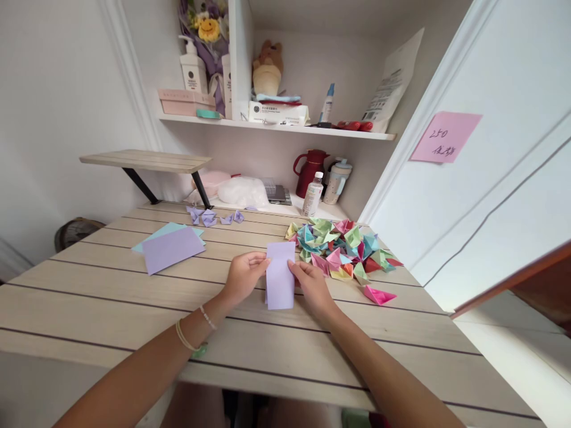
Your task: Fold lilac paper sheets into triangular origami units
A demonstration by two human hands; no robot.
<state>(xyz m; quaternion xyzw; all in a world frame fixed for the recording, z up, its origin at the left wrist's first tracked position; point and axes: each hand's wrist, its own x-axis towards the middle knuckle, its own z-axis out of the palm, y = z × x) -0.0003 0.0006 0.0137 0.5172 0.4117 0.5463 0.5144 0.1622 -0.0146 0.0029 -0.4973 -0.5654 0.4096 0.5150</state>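
A folded sheet of lilac paper point(281, 285) is held upright between my two hands, just above the slatted table. My left hand point(244, 274) pinches its left edge between thumb and fingers. On the opposite edge my right hand point(313, 284) grips it, thumb in front and fingers partly hidden behind. Right of my right hand lies a heap of folded paper boats point(332, 241) in many colours. One bright pink paper boat point(378, 295) sits apart, nearer to me. To the left, flat lilac paper sheets point(173, 249) overlap light blue sheets point(169, 229).
Several small lilac folded pieces point(209, 217) lie at the table's back left, by a raised wooden stand point(147, 159) on black legs. Behind the heap stand a clear bottle point(313, 196), a red jug point(311, 172) and a pale tumbler point(338, 182). A pink note point(446, 137) hangs on the right.
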